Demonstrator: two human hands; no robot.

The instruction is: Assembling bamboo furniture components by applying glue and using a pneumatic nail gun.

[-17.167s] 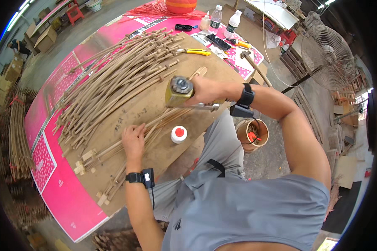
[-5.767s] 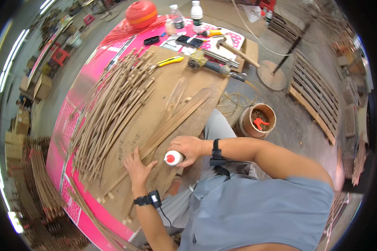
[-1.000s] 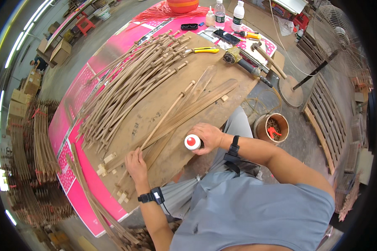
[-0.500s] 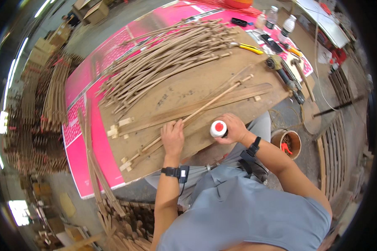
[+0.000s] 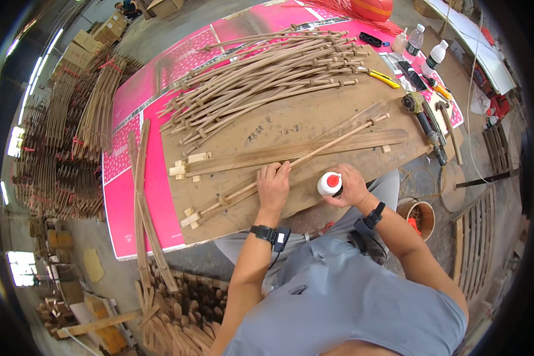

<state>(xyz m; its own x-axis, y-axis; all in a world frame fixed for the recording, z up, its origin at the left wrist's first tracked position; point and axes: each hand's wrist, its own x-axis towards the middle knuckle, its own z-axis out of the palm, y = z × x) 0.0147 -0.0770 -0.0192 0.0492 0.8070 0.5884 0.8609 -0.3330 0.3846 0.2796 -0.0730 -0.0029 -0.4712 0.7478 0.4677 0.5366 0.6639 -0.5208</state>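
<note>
My left hand [image 5: 273, 184] has its fingers closed around a thin wooden rod [image 5: 332, 146] that lies slantwise over the brown work board [image 5: 237, 141]. The rod has a knob-like collar near its far right end, and its near left end meets small pale wood blocks [image 5: 190, 218]. In my right hand [image 5: 353, 186] is a white squeeze bottle [image 5: 326, 185] with a red cap, held at the board's near edge, right of the left hand. Just beyond the rod lies a long flat wooden slat [image 5: 302, 151], its left end by another pale block [image 5: 199, 158].
A large pile of wooden rods [image 5: 267, 77] covers the far side. At right lie a power tool [image 5: 424, 121], a hammer [image 5: 450, 127] and a yellow cutter [image 5: 384, 79]. Plastic bottles [image 5: 436, 56] stand behind them. A bucket [image 5: 427, 222] sits on the floor. Slats [image 5: 139, 196] overhang the left edge.
The whole view has shifted, so the table appears farther right. The bottle in my right hand is tilted slightly differently. My left hand stays on the rod.
</note>
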